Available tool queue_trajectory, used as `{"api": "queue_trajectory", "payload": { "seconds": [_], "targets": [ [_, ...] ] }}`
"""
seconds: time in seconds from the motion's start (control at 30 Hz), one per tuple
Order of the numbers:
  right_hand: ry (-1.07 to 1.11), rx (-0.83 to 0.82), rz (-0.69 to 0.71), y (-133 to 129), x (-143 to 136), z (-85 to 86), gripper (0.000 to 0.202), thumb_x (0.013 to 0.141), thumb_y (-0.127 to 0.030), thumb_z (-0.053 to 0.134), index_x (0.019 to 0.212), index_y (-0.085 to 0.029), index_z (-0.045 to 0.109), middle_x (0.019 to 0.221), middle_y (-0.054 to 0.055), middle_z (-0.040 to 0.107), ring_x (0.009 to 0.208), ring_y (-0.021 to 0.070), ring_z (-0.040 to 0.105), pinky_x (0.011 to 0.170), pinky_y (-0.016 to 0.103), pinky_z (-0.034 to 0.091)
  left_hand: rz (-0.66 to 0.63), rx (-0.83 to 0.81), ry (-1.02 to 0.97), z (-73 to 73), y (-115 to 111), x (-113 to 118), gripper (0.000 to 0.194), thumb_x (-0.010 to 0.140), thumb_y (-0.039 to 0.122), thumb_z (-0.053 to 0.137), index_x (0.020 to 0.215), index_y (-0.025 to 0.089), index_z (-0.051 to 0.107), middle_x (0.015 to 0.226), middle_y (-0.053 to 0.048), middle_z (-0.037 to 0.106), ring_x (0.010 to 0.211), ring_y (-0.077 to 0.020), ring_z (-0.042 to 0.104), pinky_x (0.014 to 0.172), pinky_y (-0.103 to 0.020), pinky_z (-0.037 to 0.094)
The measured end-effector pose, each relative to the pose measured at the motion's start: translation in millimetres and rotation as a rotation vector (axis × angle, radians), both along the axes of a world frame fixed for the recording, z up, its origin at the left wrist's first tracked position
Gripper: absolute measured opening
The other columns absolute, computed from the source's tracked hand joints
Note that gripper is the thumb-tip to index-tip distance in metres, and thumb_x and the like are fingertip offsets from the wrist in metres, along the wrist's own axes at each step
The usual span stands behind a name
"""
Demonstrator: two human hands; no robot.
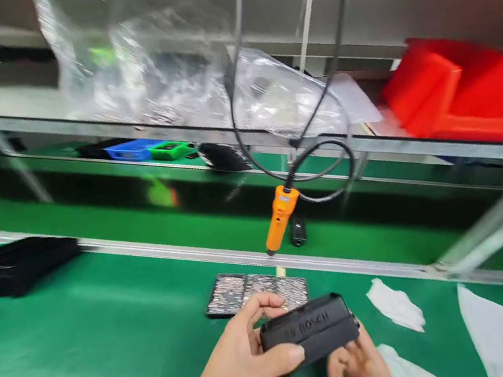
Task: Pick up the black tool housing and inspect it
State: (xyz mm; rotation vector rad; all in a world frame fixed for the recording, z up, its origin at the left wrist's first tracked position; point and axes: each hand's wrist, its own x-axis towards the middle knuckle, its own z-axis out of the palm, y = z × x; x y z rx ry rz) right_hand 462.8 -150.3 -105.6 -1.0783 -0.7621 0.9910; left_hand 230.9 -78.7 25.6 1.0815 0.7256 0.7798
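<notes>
My left hand (242,364) grips a black plastic housing (310,332) with raised lettering on its side, thumb on the near face and fingers over the far edge. My right hand (359,370) supports the same housing from below on its right end. Both hands sit low in the view, above the green mat (89,344). Just beyond the housing lies a flat black tray of small parts (234,291).
An orange electric screwdriver (279,217) hangs on a black cable above the conveyor. White cloths or papers (396,306) lie to the right. A black tray stack (14,267) sits far left. Red bins (461,89) and clear plastic bags (165,74) occupy the shelf.
</notes>
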Motion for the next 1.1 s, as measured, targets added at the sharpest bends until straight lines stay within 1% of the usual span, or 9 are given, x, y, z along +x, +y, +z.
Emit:
{"api": "queue_trajectory", "payload": {
  "seconds": [0.03,0.1,0.2,0.27,0.37,0.63,0.8,0.97,1.1],
  "targets": [
    [0.048,-0.006,0.048,-3,1,1.6,0.119,0.072,-0.091,0.075,0.158,-0.017,0.037,0.088,0.012,0.075,0.041,0.0158,0.056,0.032,0.021,0.035,-0.07,-0.017,0.009,-4.5,-7,15,0.058,0.079,0.04,0.092,0.124,0.025,0.059,0.123,-0.006,0.067,0.106,-0.0219,0.069,0.091,-0.031,0.054],
    [0.095,-0.047,0.016,-9,3,5.5,0.108,0.087,-0.08,0.07,0.161,-0.012,0.029,0.06,-0.001,0.064,0.032,0.0133,0.046,0.032,0.02,0.036,-0.155,-0.044,0.049,-15.6,-16,40,0.06,0.081,0.05,0.088,0.127,0.026,0.059,0.126,-0.007,0.068,0.115,-0.026,0.067,0.096,-0.033,0.053],
    [0.115,0.073,-0.091,-14,6,11.2,0.081,0.103,-0.066,0.058,0.156,-0.008,0.038,0.06,-0.002,0.06,0.042,0.0121,0.051,0.04,0.017,0.041,-0.132,-0.164,0.069,-28.0,-21,67,0.073,0.08,0.074,0.078,0.13,0.024,0.06,0.132,-0.011,0.07,0.126,-0.0315,0.064,0.105,-0.039,0.05],
    [0.113,0.115,-0.066,-14,8,13.1,0.074,0.106,-0.062,0.055,0.152,-0.006,0.041,0.064,0.0,0.063,0.05,0.0151,0.059,0.042,0.019,0.046,-0.092,-0.288,0.017,-30.9,-22,76,0.075,0.079,0.073,0.08,0.131,0.023,0.061,0.135,-0.01,0.071,0.131,-0.0315,0.062,0.107,-0.037,0.05],
    [0.12,0.125,-0.026,-13,10,13.1,0.068,0.107,-0.059,0.054,0.15,-0.007,0.043,0.069,0.002,0.066,0.054,0.0176,0.063,0.043,0.022,0.05,-0.102,-0.358,-0.032,-32.9,-21,76,0.073,0.081,0.067,0.084,0.134,0.021,0.061,0.133,-0.01,0.073,0.132,-0.0306,0.063,0.105,-0.034,0.051],
    [0.147,0.113,0.016,-12,4,22.5,0.072,0.105,-0.061,0.058,0.149,-0.007,0.041,0.068,0.002,0.066,0.052,0.0157,0.063,0.043,0.02,0.053,-0.134,-0.36,0.006,-40.4,-17,62,0.078,0.079,0.074,0.081,0.139,0.029,0.059,0.144,-0.004,0.067,0.143,-0.0263,0.053,0.117,-0.031,0.044],
    [0.124,0.086,0.056,-18,-2,21.7,0.075,0.106,-0.06,0.056,0.153,-0.006,0.033,0.068,0.003,0.069,0.05,0.0158,0.064,0.046,0.023,0.056,-0.124,-0.212,0.203,-33.5,-21,68,0.08,0.079,0.077,0.077,0.135,0.023,0.062,0.117,-0.008,0.076,0.116,-0.0302,0.067,0.098,-0.035,0.05],
    [0.128,0.078,0.088,-23,-8,21.7,0.07,0.107,-0.062,0.054,0.152,-0.011,0.036,0.075,0.004,0.072,0.052,0.0211,0.068,0.051,0.032,0.059,-0.165,-0.113,0.187,-32.3,-18,68,0.073,0.076,0.064,0.084,0.132,0.024,0.06,0.119,-0.01,0.074,0.1,-0.0261,0.068,0.09,-0.034,0.049],
    [0.145,0.005,0.03,-25,-7,22.6,0.066,0.101,-0.066,0.062,0.143,-0.017,0.051,0.11,0.012,0.075,0.073,0.0248,0.074,0.059,0.036,0.063,-0.206,-0.072,0.247,-33.0,-16,67,0.073,0.065,0.038,0.087,0.131,0.024,0.061,0.12,-0.009,0.074,0.099,-0.0272,0.069,0.091,-0.035,0.049]
  ]
}}
